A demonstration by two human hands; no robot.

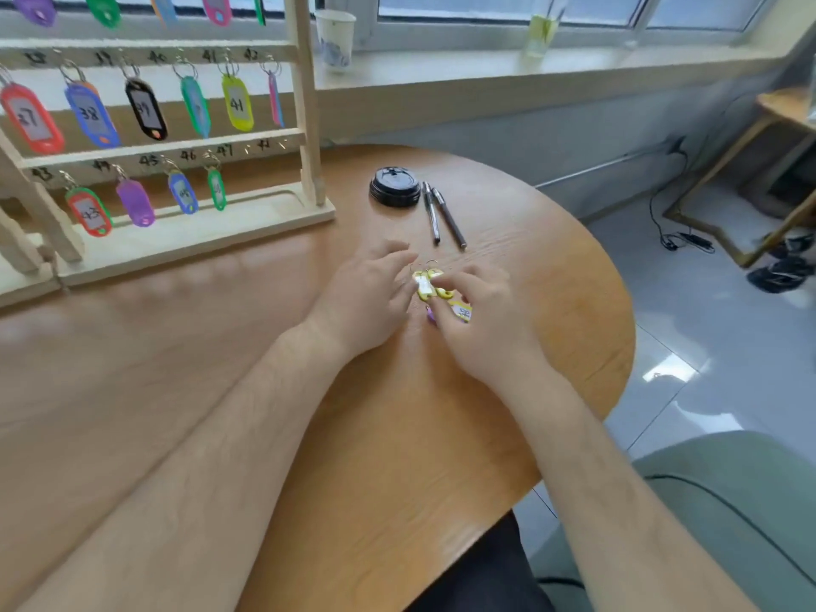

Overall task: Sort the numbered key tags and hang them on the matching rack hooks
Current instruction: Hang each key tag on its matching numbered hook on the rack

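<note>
We read 37, 38, 41 and 43 on hung tags (pixel 237 103) on the rack (pixel 305 103). Yellow tags (pixel 426 287) with white labels lie on the table (pixel 198 355) between our hands. The left hand (pixel 368 298) rests with relaxed fingers beside them, and the right hand (pixel 481 320) pinches them.

We are looking at a small cluster of loose key tags (pixel 427 285) lying on the table (pixel 176 311), well to the right of the rack. Two yellow ones are crossing each other with their wire rings pointing away from us. A third yellow tag (pixel 462 312) and a purple tag (pixel 431 315) are showing only in part under the right hand (pixel 481 320). The pale wooden rack (pixel 307 125) is standing upright, its bars carrying handwritten numbers. Tags are hanging from its hooks: red 37 (pixel 31 119), blue 38 (pixel 92 114), black (pixel 145 109), teal (pixel 195 106), yellow 41 (pixel 237 102), and below them red 43 (pixel 88 211), purple (pixel 135 202), blue (pixel 183 193) and green (pixel 217 189).
</note>
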